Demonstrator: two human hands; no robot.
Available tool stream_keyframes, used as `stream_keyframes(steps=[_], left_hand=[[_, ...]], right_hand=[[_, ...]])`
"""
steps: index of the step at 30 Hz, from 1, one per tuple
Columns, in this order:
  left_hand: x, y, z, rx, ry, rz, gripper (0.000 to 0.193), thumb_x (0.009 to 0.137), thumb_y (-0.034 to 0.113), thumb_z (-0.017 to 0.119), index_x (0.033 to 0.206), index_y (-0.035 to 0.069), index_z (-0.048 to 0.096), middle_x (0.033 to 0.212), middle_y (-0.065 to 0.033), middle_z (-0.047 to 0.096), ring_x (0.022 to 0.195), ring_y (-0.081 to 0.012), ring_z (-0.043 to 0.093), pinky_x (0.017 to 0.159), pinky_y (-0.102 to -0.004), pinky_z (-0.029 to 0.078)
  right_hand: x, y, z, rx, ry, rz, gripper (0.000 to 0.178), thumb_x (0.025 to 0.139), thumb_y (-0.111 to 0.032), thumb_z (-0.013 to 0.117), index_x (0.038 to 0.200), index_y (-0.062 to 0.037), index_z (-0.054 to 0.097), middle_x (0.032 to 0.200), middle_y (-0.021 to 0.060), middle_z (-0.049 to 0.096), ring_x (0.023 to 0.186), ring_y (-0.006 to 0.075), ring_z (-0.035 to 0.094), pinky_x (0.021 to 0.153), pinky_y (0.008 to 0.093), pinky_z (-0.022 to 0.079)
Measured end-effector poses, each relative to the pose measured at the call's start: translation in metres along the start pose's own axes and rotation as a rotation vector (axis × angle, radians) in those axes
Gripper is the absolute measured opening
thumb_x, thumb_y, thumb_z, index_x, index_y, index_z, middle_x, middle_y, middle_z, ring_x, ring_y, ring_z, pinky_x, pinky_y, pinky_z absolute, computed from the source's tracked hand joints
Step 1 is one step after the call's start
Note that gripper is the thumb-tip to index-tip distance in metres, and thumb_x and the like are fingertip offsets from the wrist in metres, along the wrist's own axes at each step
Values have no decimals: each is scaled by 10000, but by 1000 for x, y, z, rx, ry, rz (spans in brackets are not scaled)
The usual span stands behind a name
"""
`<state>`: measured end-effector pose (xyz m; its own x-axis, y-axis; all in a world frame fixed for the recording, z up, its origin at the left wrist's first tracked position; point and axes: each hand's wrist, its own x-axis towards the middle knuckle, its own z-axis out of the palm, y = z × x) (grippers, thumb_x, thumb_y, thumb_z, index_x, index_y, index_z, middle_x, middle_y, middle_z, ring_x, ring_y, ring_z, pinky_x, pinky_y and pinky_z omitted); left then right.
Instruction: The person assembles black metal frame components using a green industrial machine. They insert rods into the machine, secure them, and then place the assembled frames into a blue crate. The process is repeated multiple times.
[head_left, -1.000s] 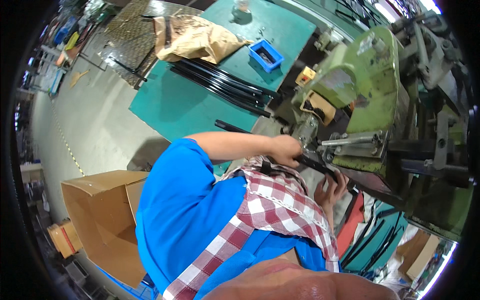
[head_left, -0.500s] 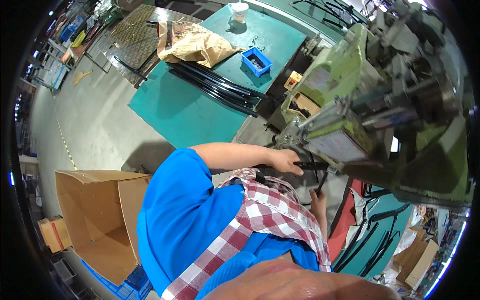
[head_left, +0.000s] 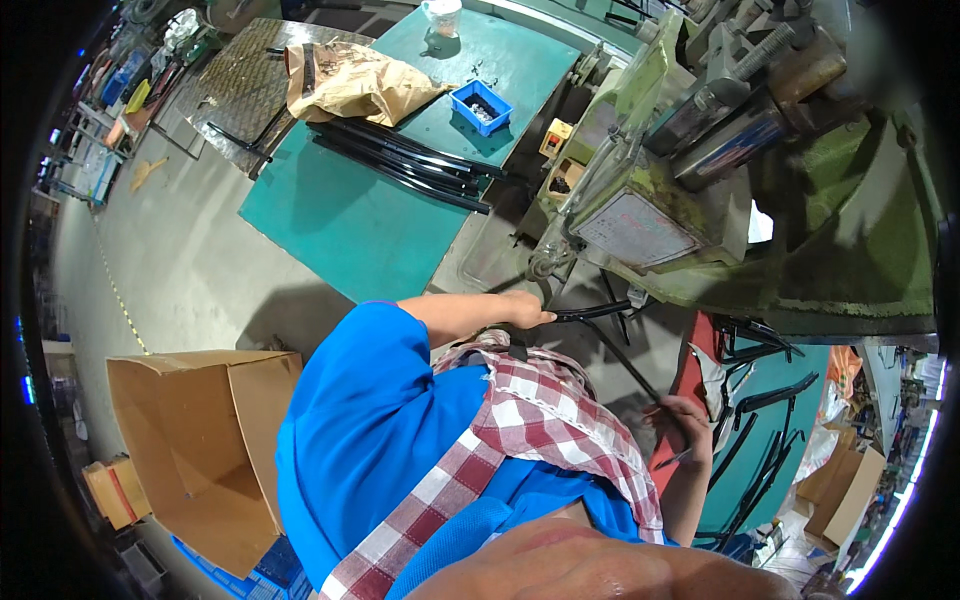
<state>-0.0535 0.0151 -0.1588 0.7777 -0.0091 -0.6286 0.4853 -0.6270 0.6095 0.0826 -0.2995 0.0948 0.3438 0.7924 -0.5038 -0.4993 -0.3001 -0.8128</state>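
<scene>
My left hand [head_left: 525, 309] is closed round one end of a black metal bar [head_left: 592, 313], held level in front of the apron. The bar's other end reaches to the underside of a green machine [head_left: 640, 215]. A thinner black rod [head_left: 625, 362] slants from the bar down to the right. My right hand [head_left: 685, 425], blurred, has its fingers curled at the lower end of this rod. Whether the rod is joined to the bar cannot be made out.
On the green table [head_left: 300, 215] lie black tubes [head_left: 400, 165], a brown paper sack [head_left: 355, 82], a blue bin [head_left: 482, 107] and a white tub [head_left: 442, 17]. A large cardboard box [head_left: 200, 430] stands at left. More black bars [head_left: 765, 480] lie on the right-hand table.
My right hand has moved right and away from the bar, and the rod now slants out further. My left hand has shifted slightly left and up. The view has turned a little.
</scene>
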Motion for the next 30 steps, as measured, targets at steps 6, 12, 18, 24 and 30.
stream_keyframes(steps=[6,12,18,24,30], left_hand=[[-14,14,-6,31,-18,68,696,904,580,375,968,-57,648,1044,-278,615,1023,-416,573,892,-465,440],[30,-67,-11,-82,295,318,254,768,112,523,923,-23,673,897,-236,656,831,-355,644,741,-417,512],[-29,-58,-139,-633,627,211,254,751,-31,541,952,15,690,859,-105,698,771,-168,668,695,-317,536],[-9,-67,-236,-418,1105,177,255,790,-7,531,979,53,692,943,-110,699,890,-197,664,810,-305,497],[14,-61,-270,-168,1359,-112,502,729,162,728,1188,144,527,1122,-187,508,1075,-360,494,896,-443,421]], right_hand=[[15,-38,34,-768,371,-344,200,928,-167,566,987,22,596,905,81,630,821,167,585,763,267,451],[27,-24,39,-689,398,-312,185,937,-135,515,890,22,600,868,85,614,857,153,565,777,272,437],[53,34,31,-1173,332,-110,176,759,-11,645,929,27,621,810,145,625,763,208,619,674,306,469],[74,98,24,-1373,275,-144,188,775,-172,655,876,-26,595,849,179,593,800,399,588,653,457,463],[68,87,47,-1287,337,49,238,793,-211,655,922,-19,600,872,190,593,809,398,588,659,441,466]])
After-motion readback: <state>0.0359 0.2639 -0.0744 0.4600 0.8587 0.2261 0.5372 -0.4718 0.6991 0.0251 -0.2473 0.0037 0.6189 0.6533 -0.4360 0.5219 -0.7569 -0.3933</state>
